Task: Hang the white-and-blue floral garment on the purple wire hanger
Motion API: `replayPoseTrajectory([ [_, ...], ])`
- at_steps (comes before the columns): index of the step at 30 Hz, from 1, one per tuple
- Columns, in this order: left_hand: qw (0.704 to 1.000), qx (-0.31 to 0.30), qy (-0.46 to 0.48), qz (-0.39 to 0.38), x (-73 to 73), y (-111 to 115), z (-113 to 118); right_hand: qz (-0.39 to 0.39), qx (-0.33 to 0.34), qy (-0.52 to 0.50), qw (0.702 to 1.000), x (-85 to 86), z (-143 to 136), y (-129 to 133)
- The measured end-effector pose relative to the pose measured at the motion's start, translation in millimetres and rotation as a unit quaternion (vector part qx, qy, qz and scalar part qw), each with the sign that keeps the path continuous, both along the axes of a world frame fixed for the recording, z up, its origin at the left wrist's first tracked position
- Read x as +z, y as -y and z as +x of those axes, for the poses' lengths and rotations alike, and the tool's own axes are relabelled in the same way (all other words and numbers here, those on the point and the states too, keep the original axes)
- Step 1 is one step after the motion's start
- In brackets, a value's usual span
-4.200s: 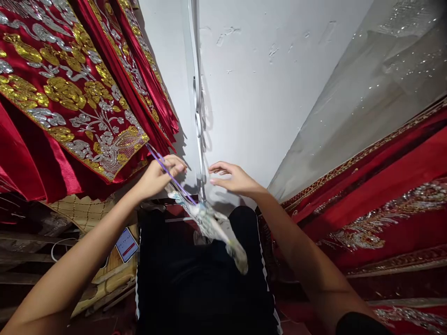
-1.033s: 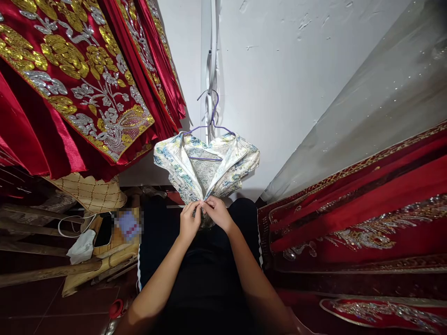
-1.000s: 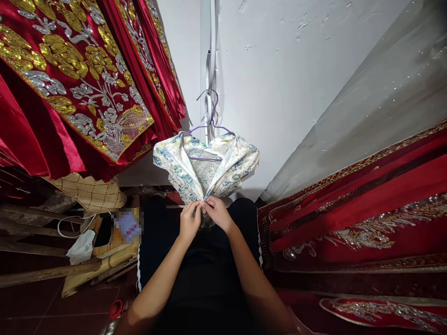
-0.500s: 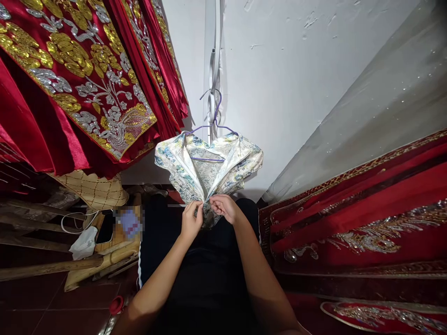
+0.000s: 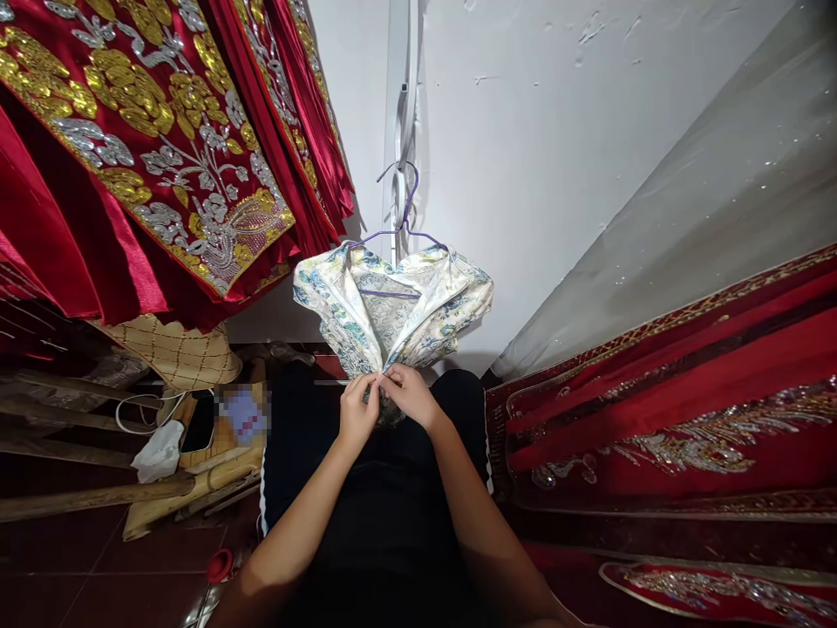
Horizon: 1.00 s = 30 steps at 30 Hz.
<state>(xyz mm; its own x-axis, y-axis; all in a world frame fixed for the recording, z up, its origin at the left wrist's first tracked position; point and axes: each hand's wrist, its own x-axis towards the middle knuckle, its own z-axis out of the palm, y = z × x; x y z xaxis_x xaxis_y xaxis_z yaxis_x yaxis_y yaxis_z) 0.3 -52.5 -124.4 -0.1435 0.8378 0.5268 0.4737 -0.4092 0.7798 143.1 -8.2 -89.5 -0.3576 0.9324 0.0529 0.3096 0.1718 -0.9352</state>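
A pale floral shirt (image 5: 350, 314) in white, blue and yellow hangs on a purple wire hanger (image 5: 411, 205) in front of me. Its collar lies spread, and the two front edges run down to meet in a V. At the bottom of that V, my left hand (image 5: 359, 406) pinches the front edge on its side. Fingers closed, my right hand (image 5: 411, 397) grips the other edge, and its fingertips touch those of my left. Whatever fastening sits between the fingertips is hidden. The shirt's lower part drops behind my hands toward my lap.
A red garment with gold and silver sequins (image 5: 189, 148) hangs at upper left. To the right are red beaded fabric (image 5: 654, 436) and a sheer sparkly cloth (image 5: 654, 235). At lower left, a bamboo stool (image 5: 215, 480) carries a phone (image 5: 198, 423) and a white crumpled bag (image 5: 157, 453).
My right hand has shifted slightly left and up, so its fingertips now meet my left hand's at the shirt front. My left hand has barely moved.
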Motion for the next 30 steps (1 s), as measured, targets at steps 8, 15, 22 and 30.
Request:
replayPoseTrajectory([
  [8, 1.000, 0.006, -0.020, -0.004, -0.8, 0.7, 2.1, -0.070, 0.030, -0.053, 0.996, 6.0, 8.7, 0.0],
  [15, 0.999, 0.006, -0.053, -0.003, -1.9, -2.8, 6.9, -0.237, -0.041, -0.259, 0.936, 42.9, 11.9, -15.1],
  [22, 0.991, -0.049, -0.126, -0.021, 1.2, -17.0, 12.5, -0.039, -0.129, -0.346, 0.928, 158.1, 8.5, -63.1],
  [30, 0.993, -0.091, -0.074, -0.005, 79.6, -50.1, 5.1, 0.048, -0.131, -0.311, 0.940, 179.8, 5.4, -44.7],
])
